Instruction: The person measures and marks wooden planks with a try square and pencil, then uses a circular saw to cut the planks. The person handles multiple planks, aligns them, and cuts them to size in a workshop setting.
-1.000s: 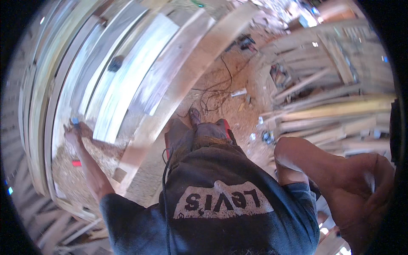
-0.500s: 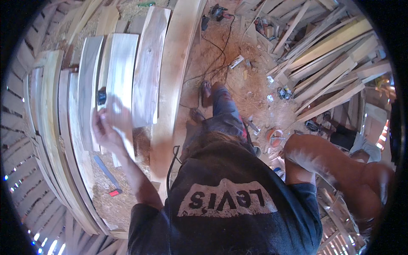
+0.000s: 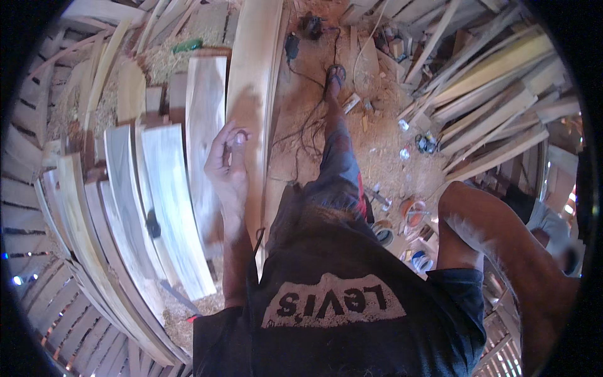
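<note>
My left hand [image 3: 229, 157] is raised over the pale planks on the left. Its fingers are loosely bent and I see nothing held in them. Beneath and beside it lie a long broad board [image 3: 254, 63] and a shorter greyish plank [image 3: 206, 113]. Further left is a pale, bright plank [image 3: 176, 201], and at its left edge sits a small dark object [image 3: 152, 223] whose kind I cannot make out. My right arm is bent at the elbow on the right side, and its hand is out of the picture.
A flat blue-grey tool [image 3: 179, 296] with a red end lies near my left sleeve. Timber is piled at the right [image 3: 496, 119]. Dark cords [image 3: 308, 75] trail across the dusty floor. An orange container [image 3: 413, 212] stands right of my leg; another person [image 3: 546, 217] is beyond.
My left hand has moved right and forward, away from the small dark object. One foot has stepped forward. The view has shifted, so the planks appear lower.
</note>
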`<state>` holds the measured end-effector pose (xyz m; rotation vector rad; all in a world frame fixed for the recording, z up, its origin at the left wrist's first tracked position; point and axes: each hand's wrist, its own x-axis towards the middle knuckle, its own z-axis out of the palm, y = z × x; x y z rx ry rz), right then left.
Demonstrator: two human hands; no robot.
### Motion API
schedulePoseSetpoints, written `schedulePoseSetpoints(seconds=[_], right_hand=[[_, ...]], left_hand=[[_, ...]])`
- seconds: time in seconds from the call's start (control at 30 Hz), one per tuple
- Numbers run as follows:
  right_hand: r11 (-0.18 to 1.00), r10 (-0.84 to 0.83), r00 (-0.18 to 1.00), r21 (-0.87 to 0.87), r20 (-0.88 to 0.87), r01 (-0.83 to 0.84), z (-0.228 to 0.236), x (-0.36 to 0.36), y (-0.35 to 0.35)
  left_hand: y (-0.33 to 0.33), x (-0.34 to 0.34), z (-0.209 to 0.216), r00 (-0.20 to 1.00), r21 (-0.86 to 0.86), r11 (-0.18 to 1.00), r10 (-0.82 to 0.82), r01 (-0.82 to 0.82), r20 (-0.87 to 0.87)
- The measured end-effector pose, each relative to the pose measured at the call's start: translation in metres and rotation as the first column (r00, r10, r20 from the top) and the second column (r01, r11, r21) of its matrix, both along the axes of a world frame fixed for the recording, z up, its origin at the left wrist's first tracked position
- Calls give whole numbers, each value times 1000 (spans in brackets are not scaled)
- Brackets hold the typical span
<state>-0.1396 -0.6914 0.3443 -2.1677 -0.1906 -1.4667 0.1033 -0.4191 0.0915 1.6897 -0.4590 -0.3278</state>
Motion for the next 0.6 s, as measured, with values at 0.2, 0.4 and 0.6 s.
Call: schedulePoseSetpoints(seconds=[0.2, 0.4, 0.6], right_hand=[[779, -459, 790, 242, -407, 578, -218, 103, -266], [796, -84, 149, 23, -985, 605, -649, 192, -415], [987, 153, -216, 158, -964, -7, -822, 317, -431]], left_hand=[[-189, 106, -42, 957, 166, 982, 43, -94, 287], [-354, 240, -114, 863, 474, 869, -125, -143, 489], [-404, 269, -133, 934, 761, 580, -2, -290, 357]])
